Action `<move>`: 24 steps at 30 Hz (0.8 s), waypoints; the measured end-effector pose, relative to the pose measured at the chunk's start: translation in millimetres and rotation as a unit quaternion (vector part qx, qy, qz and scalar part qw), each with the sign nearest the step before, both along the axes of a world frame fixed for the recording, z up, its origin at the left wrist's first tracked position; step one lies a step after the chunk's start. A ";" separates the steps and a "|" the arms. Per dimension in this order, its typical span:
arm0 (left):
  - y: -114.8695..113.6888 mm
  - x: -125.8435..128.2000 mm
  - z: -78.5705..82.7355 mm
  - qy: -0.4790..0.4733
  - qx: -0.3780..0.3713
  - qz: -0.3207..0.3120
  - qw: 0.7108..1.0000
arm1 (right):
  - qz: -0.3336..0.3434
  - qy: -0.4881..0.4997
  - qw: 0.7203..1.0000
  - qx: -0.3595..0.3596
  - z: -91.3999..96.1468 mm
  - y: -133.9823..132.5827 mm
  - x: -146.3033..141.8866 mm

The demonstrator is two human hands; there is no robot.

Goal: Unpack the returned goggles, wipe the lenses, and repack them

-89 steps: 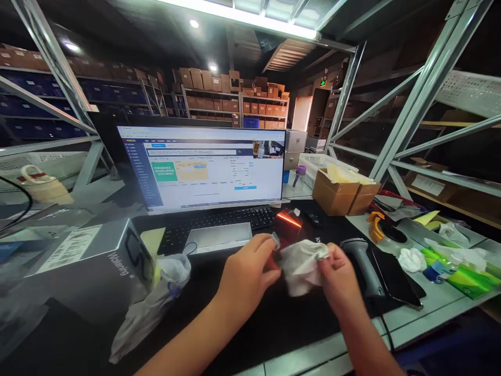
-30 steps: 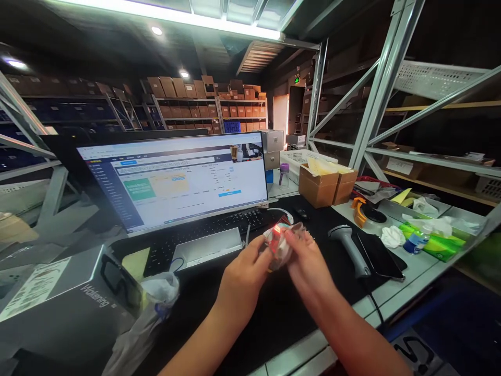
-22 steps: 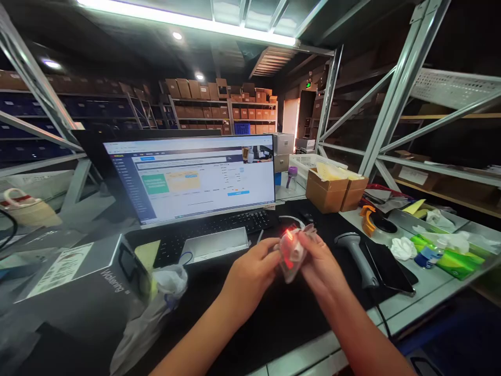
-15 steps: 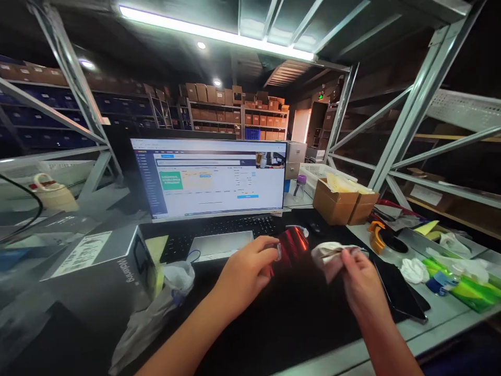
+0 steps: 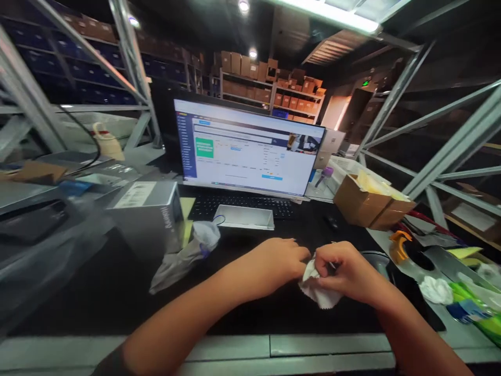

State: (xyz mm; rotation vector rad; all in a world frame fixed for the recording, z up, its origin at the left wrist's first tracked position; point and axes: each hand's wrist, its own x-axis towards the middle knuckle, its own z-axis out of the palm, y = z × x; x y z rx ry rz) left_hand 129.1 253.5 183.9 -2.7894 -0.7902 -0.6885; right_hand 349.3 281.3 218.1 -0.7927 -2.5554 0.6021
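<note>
The cloth [image 5: 323, 297] hangs above the mat [image 5: 274, 319], near the front edge of the table [image 5: 332, 344]. The right hand [image 5: 344, 266] pinches its upper part between bent fingers and thumb; the toothed lower edge hangs free. The left hand [image 5: 282, 261] is partly curled, its fingertips at or just beside the cloth; whether it grips anything cannot be told. With the cloth as dial centre, the mouse [image 5: 332, 222] lies at 12 o'clock, the tray [image 5: 246, 216] at 10, the bag [image 5: 183, 263] at 9.

Handling (estimated): very light, soft, limp, unlikely to slip or break. Grasp a free corner or the toothed edge with light pressure; back it with a fingertip, as it cannot transmit a push.
</note>
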 end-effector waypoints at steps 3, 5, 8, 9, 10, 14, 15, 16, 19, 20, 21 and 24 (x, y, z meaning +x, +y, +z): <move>0.1 -4.9 5.4 0.004 -0.004 -0.003 1.000 | -0.027 0.037 0.996 -0.076 -4.3 6.6 13.2; 0.8 -12.7 11.3 -0.025 -0.028 -0.004 0.999 | -0.071 0.105 0.985 -0.116 -8.8 22.5 32.7; 1.8 -29.0 21.1 -0.100 -0.085 0.001 0.991 | -0.206 0.257 0.940 -0.093 -25.6 57.9 62.3; 2.5 -34.7 23.8 -0.137 -0.104 0.005 0.985 | -0.246 0.264 0.930 -0.073 -33.7 69.1 70.0; 3.6 -39.9 26.2 -0.181 -0.116 0.011 0.977 | -0.270 0.235 0.932 -0.057 -42.3 78.4 75.8; 11.9 -51.7 28.4 -0.425 -0.118 0.075 0.894 | -0.289 -0.046 0.956 0.020 -66.0 82.3 73.9; 14.7 -51.4 27.1 -0.493 -0.123 0.094 0.856 | -0.303 -0.064 0.949 0.059 -66.7 74.0 65.1; 17.6 -49.9 25.1 -0.556 -0.132 0.108 0.814 | -0.319 -0.050 0.941 0.104 -65.3 62.9 52.7; 25.4 -37.9 16.6 -0.687 -0.167 0.103 0.700 | -0.273 0.091 0.933 0.215 -55.0 23.6 0.1; 27.0 -31.9 13.5 -0.716 -0.175 0.085 0.671 | -0.213 0.116 0.940 0.239 -51.9 12.7 -19.0; 27.8 -25.2 10.6 -0.741 -0.183 0.065 0.643 | -0.169 0.120 0.943 0.261 -49.8 4.4 -36.7; 24.8 -4.3 3.8 -0.789 -0.230 0.020 0.569 | -0.100 0.068 0.928 0.354 -50.4 -1.7 -70.9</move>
